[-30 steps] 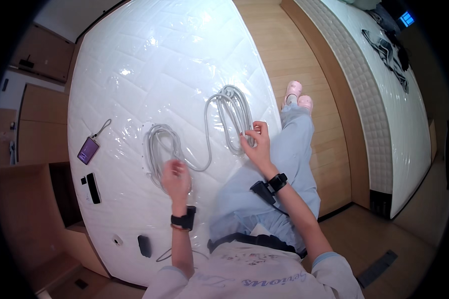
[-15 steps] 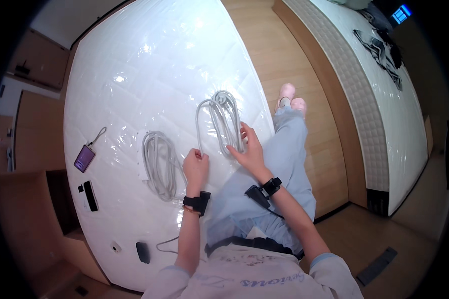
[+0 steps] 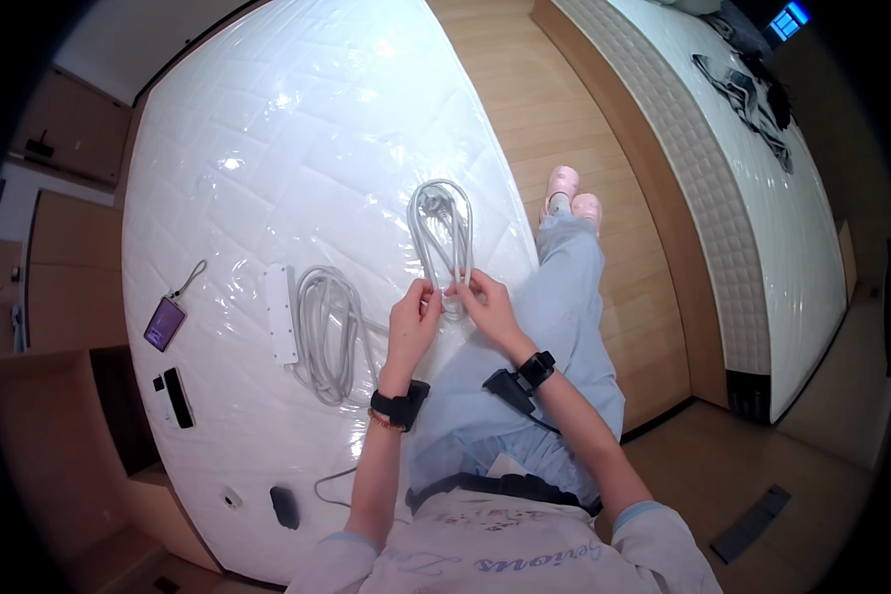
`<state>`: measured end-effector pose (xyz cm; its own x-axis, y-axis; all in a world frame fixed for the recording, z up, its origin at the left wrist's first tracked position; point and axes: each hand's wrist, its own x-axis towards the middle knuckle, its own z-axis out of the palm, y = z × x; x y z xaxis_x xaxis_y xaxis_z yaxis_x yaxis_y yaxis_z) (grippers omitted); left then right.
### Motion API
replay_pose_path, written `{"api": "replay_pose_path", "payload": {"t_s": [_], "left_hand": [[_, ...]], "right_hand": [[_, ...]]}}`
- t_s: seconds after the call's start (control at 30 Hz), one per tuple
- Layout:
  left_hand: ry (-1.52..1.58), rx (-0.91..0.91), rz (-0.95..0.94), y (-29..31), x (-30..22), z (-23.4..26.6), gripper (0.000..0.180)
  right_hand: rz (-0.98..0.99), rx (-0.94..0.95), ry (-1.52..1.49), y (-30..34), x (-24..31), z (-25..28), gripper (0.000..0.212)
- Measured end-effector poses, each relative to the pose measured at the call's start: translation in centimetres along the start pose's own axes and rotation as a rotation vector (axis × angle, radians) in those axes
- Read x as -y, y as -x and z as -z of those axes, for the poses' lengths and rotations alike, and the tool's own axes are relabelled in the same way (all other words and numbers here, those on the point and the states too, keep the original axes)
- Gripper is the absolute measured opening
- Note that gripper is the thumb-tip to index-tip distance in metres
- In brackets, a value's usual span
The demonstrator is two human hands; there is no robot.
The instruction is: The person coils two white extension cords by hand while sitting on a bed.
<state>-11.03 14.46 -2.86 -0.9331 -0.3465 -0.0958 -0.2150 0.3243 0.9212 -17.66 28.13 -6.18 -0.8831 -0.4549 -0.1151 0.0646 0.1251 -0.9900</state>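
A pale grey power cord (image 3: pixel 428 236) lies looped on the plastic-wrapped mattress in front of me, its plug (image 3: pixel 433 203) at the far end of the loops. My left hand (image 3: pixel 413 322) pinches the near end of these loops. Close beside it, my right hand (image 3: pixel 487 312) has its fingers closed on the same cord. To the left rests a second coil of grey cord (image 3: pixel 327 337), next to a white power strip (image 3: pixel 279 315). A length of cord runs from that coil toward my left hand.
The mattress (image 3: pixel 267 129) holds a purple-screened phone (image 3: pixel 164 325) with a strap, a black-and-white device (image 3: pixel 176 398), a black oblong object (image 3: pixel 284 507) and a small white object (image 3: pixel 231 497). Another wrapped mattress (image 3: pixel 742 247) stands right, across the wooden floor (image 3: pixel 604 277).
My left hand has moved right and slightly forward, bringing its strand to the loops. My right fingers have closed on the cord, and the loops are gathered narrower.
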Motion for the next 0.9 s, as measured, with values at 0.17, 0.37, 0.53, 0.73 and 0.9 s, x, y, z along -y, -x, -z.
{"api": "replay_pose_path", "payload": {"t_s": [0.17,0.37,0.53,0.73,0.9], "left_hand": [[-0.038,-0.039,0.054,-0.7,2.4,-1.7,0.015],[0.085,-0.150,0.127,-0.7,2.0,-1.3,0.018],[-0.504,-0.101,0.013,-1.6,2.1,-0.9,0.020],[-0.560,-0.141,0.080,-1.5,1.4,-1.3,0.023],[-0.420,-0.085,0.174,-1.2,1.2,-1.1,0.025]], "right_hand": [[0.137,-0.302,-0.230,0.0,0.4,-1.2,0.033],[0.050,-0.242,-0.040,0.5,1.7,0.0,0.043],[0.240,-0.324,0.206,0.1,-0.2,-0.3,0.042],[0.198,-0.519,0.280,-0.6,-0.6,-1.3,0.034],[-0.062,-0.375,0.285,-1.6,-0.9,-0.9,0.045]]}}
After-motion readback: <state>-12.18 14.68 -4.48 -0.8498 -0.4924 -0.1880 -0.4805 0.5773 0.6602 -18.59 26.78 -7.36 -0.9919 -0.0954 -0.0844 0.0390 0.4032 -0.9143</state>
